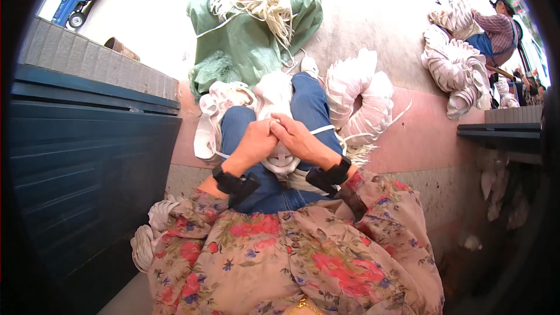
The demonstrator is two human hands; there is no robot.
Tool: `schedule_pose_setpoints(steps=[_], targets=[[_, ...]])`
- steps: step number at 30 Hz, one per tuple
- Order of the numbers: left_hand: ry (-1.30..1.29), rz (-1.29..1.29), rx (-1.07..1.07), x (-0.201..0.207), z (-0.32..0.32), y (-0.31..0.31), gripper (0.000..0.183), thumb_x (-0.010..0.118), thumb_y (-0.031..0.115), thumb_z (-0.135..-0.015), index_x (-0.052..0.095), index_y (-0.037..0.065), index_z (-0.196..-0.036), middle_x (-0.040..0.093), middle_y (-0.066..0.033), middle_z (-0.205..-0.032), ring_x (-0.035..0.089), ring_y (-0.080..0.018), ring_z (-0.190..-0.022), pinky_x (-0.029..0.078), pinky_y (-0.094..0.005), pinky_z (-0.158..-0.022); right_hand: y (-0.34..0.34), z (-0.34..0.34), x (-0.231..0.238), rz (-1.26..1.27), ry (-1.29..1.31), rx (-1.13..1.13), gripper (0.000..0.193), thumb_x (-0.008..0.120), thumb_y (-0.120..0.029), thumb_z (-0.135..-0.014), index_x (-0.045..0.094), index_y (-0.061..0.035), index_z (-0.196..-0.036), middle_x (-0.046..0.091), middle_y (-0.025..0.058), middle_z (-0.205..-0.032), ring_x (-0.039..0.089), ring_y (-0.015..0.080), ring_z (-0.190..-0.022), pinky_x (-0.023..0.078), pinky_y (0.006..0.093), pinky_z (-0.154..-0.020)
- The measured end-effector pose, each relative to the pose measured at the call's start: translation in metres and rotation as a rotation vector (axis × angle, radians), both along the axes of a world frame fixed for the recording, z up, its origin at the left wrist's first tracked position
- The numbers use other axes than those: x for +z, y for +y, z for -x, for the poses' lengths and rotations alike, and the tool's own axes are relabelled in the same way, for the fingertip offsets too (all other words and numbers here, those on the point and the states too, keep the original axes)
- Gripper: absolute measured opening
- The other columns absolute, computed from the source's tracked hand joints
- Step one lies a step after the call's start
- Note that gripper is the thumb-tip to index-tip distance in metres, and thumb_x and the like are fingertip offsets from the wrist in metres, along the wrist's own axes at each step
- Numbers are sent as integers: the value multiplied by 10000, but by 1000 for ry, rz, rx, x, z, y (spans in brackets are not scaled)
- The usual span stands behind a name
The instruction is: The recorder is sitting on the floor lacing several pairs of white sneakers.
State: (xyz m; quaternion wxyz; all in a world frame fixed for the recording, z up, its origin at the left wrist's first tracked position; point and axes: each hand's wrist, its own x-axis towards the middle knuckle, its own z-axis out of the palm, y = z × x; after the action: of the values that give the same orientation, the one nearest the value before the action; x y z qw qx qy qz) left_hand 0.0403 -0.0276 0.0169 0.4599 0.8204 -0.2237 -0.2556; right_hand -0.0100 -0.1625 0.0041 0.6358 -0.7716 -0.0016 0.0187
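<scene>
Here, you are pressing your left hand point(258, 140) and right hand point(297, 140) together, fingers point(282, 128) meeting and forearms point(235, 165) slanting inward; whether your palms are enclosing anything, I cannot tell. White cloth point(282, 163) is lying just below them, between your knees point(238, 116). Beyond them, pale strands point(275, 13) are spilling over a green sack point(248, 44) hiding its contents.
</scene>
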Motion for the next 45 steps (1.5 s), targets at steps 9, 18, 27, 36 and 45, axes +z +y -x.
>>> schedule_pose_setpoints(steps=[9,18,27,36,45], targets=[[-291,-75,164,-26,-17,8,163,611,106,-756,587,-12,-865,597,-132,-751,576,-222,-663,448,-305,-607,-30,-8,-32,-37,357,-121,274,492,-229,-865,592,18,-803,585,160,-642,566,284,-600,433,352,-572],[-450,-116,115,-44,-26,-8,131,646,129,-711,599,13,-751,581,-144,-721,562,-316,-697,446,-386,-628,-33,-13,-28,407,131,-33,250,489,-237,-854,610,-19,-863,606,197,-791,583,353,-769,449,422,-670],[-114,-54,236,-42,-28,-11,156,696,118,-697,652,-9,-777,634,-93,-687,585,-128,-604,459,-254,-566,-33,-17,-31,523,-49,-101,200,507,-191,-821,620,-31,-863,604,172,-803,584,337,-775,454,418,-686],[-64,-73,255,-41,-28,-11,172,701,128,-703,658,-10,-797,639,-83,-688,581,-113,-607,460,-243,-570,-26,-20,-24,612,-77,-111,129,512,-130,-804,583,-23,-790,555,169,-769,573,350,-719,462,427,-626],[-125,-67,257,-37,-26,-10,162,692,140,-696,652,1,-768,624,-104,-678,584,-155,-595,458,-267,-570,-28,-36,-33,374,143,-46,99,532,-86,-744,604,-19,-739,549,191,-793,573,363,-672,477,405,-614]])
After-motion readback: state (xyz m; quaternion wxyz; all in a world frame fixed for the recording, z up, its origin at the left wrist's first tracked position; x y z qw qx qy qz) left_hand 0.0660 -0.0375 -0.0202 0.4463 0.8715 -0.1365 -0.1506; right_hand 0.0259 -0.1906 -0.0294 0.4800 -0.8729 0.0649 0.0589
